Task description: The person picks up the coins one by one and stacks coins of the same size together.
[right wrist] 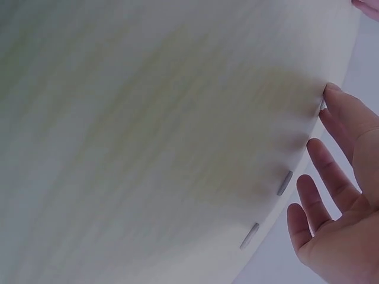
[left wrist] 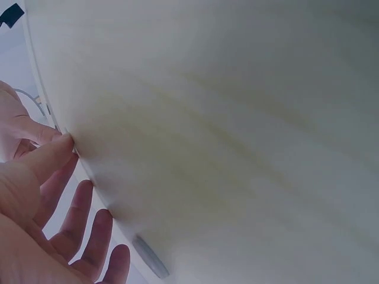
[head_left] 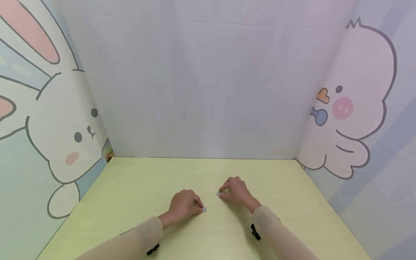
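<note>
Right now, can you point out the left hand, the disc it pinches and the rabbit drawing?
Left hand [head_left: 184,204]: head view, back of the hand.
Disc [head_left: 204,209]: head view, its uncovered part.
Rabbit drawing [head_left: 65,124]: head view, white of the face.

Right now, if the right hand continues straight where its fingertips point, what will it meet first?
Probably the left hand or the small pale disc it pinches, though the exact depth is unclear.

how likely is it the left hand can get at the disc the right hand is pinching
Probably yes: the left hand is close to that disc with open tabletop between, though its own pinched disc may hinder it.
</note>
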{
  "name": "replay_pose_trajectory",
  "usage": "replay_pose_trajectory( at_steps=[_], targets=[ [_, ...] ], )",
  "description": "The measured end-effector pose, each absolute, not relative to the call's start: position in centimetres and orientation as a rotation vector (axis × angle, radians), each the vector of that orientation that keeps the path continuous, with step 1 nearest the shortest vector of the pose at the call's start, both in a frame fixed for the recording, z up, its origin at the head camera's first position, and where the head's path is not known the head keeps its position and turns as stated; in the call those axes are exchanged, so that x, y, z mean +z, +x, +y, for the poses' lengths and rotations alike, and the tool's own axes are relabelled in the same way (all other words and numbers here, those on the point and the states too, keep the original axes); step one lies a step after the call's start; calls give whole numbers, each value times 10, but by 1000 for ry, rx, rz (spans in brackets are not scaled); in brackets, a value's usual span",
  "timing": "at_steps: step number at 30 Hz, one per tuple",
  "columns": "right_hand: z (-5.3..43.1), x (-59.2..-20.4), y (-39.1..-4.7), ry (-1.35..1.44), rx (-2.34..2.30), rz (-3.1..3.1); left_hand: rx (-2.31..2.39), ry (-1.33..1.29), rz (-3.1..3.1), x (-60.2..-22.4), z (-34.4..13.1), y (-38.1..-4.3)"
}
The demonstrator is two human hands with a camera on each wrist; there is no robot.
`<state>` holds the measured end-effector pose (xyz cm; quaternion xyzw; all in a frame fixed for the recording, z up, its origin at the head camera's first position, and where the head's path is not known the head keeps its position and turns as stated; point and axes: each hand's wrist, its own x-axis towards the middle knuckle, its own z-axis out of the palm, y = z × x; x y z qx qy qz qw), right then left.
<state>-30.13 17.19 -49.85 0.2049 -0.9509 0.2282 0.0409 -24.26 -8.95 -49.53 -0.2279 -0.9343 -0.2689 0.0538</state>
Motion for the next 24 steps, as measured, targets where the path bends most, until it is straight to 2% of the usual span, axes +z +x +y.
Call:
replay_pose_trajectory(
  at_steps=[24],
  targets=[
    [169,-496,-304,662,700,-2890,-812,-693,-2823,-493,-89,-241]
  ],
)
